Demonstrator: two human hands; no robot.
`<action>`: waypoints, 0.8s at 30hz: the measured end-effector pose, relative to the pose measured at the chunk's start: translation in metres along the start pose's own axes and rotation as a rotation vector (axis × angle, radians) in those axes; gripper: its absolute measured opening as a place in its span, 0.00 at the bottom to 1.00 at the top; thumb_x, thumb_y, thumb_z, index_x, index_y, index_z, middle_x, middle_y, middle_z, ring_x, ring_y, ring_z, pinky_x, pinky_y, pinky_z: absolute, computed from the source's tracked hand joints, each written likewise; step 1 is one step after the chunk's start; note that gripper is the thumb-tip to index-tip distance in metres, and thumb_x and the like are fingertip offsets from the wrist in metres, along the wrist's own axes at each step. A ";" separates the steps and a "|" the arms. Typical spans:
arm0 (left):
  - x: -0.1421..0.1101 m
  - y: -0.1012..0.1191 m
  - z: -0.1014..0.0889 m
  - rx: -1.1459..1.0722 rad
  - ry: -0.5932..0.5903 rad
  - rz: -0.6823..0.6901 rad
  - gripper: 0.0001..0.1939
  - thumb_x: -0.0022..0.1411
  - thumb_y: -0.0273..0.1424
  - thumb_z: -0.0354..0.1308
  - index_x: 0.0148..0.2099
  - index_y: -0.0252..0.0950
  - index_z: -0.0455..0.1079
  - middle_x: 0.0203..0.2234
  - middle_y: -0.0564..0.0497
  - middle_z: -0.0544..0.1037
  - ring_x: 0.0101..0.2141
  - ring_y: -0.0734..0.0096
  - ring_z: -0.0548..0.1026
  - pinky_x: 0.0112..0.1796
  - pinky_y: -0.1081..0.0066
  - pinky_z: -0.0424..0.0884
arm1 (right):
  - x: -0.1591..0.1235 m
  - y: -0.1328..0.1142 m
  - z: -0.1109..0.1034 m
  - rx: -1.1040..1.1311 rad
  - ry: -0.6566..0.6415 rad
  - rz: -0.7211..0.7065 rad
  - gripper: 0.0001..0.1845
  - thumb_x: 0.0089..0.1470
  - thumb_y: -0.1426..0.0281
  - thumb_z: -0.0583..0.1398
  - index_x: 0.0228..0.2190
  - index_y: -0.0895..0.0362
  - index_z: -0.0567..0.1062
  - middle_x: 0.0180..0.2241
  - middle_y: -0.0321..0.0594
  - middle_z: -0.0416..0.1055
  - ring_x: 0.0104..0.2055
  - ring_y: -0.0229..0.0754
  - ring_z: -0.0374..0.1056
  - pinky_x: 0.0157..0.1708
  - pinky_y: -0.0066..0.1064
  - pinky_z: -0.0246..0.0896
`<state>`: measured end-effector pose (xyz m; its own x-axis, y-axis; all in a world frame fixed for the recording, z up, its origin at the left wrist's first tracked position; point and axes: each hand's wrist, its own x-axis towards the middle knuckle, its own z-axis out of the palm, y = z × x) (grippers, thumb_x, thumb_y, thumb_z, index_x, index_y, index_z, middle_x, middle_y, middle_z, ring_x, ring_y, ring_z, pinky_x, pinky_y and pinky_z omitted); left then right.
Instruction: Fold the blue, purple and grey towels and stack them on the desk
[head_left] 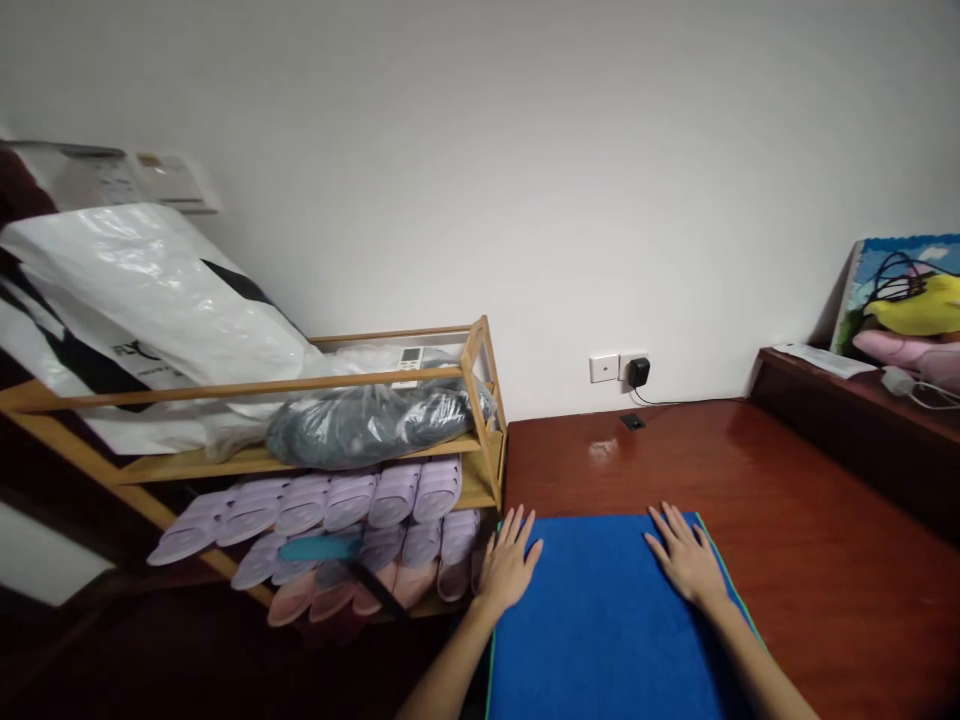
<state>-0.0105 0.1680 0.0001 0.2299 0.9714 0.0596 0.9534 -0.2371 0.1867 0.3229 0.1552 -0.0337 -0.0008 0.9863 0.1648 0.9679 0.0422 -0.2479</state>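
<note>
A blue towel with a green edge lies spread over the reddish-brown wooden surface. My left hand rests flat on its far left corner, fingers apart and pointing away from me. At the far right corner, my right hand lies palm down on the cloth with its fingers spread. Neither hand holds anything. The towel looks smooth between them, and its near end runs out of the bottom of the view.
Left of the towel stands a wooden shoe rack with several lilac slippers. A white plastic bag and a wrapped grey bundle lie on top. A black plug sits in the wall. A raised ledge holds a yellow plush toy.
</note>
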 end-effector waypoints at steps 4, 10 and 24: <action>-0.006 0.009 -0.016 0.073 0.067 0.004 0.28 0.68 0.41 0.40 0.67 0.38 0.48 0.65 0.46 0.49 0.64 0.61 0.44 0.61 0.49 0.42 | -0.006 0.030 -0.019 -0.006 -0.030 0.005 0.35 0.58 0.48 0.42 0.62 0.49 0.51 0.65 0.40 0.44 0.67 0.44 0.38 0.62 0.47 0.40; -0.059 0.044 -0.018 0.028 0.097 0.239 0.33 0.68 0.44 0.38 0.68 0.39 0.33 0.66 0.48 0.45 0.64 0.61 0.44 0.61 0.51 0.46 | -0.065 0.001 -0.022 0.061 0.036 0.011 0.35 0.57 0.48 0.43 0.62 0.46 0.49 0.65 0.39 0.44 0.66 0.47 0.41 0.61 0.50 0.43; -0.044 0.042 0.001 -0.008 0.000 0.188 0.30 0.67 0.48 0.34 0.68 0.44 0.38 0.66 0.53 0.45 0.64 0.60 0.43 0.61 0.48 0.44 | -0.049 0.041 -0.016 0.047 -0.030 -0.075 0.33 0.58 0.48 0.43 0.61 0.46 0.52 0.64 0.34 0.45 0.66 0.43 0.41 0.62 0.46 0.44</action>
<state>0.0194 0.1151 0.0042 0.4042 0.9097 0.0947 0.8919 -0.4150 0.1795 0.3670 0.1057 -0.0364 -0.0814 0.9843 0.1567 0.9519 0.1233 -0.2805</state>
